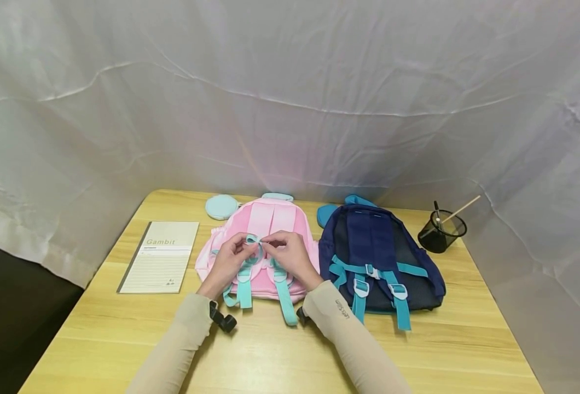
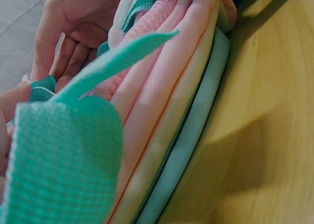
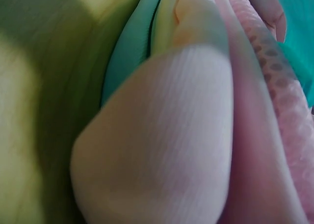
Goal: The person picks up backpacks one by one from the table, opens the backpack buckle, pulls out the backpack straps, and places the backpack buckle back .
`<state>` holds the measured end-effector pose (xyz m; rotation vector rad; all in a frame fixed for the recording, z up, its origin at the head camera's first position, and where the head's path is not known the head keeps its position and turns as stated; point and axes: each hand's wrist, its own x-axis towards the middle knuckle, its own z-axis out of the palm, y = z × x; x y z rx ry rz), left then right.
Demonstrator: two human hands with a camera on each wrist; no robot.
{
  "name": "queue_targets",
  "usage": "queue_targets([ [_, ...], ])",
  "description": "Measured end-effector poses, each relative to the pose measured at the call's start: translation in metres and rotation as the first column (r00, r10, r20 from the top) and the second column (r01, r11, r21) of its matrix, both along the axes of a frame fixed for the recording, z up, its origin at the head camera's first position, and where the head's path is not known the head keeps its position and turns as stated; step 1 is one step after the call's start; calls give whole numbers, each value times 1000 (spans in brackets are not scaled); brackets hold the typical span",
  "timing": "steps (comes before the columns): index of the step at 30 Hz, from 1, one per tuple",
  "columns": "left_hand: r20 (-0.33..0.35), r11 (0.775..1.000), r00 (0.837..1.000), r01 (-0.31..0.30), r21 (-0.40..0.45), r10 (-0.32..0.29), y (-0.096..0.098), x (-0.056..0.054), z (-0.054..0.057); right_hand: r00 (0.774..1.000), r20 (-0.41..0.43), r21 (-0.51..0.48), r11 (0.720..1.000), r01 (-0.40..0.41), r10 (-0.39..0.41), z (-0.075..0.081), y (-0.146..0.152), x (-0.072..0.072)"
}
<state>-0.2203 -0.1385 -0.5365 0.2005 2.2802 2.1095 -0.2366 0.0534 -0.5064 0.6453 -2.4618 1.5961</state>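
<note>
A pink backpack (image 1: 297, 219) lies with its strap side up on the table, seen from close by in the left wrist view too. Above its middle, my left hand (image 1: 227, 260) pinches a looped teal strap (image 1: 253, 238) between thumb and fingers. My right hand (image 1: 292, 254) pinches the same strap from the other side, its fingertips close to the left ones. A small white piece, too small to make out, shows at the strap between the hands. Teal shoulder straps (image 1: 284, 298) hang over the bag's near edge. The right wrist view shows mostly the bag's side (image 3: 162, 136).
A navy backpack (image 1: 369, 235) with teal straps lies to the right. Beyond it stands a black mesh pen holder (image 1: 435, 241) with a pen and a thin stick. At the left lies a notebook (image 1: 159, 260). A round light-blue pouch (image 1: 221, 207) lies behind the pink bag.
</note>
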Motion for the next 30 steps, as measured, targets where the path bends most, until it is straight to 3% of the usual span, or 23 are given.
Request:
queue_targets([
  [9,12,1000,1000,-8,10,8,0,0,1,999,42,40,999,27,-28,1,-1,2],
  [24,0,1000,1000,13,3,-13,0,0,1,999,19,13,1000,26,-26,1,-1,2],
  [30,10,1000,1000,2,2,-2,1,0,1,998,47,11,999,41,-41,1,-2,3],
])
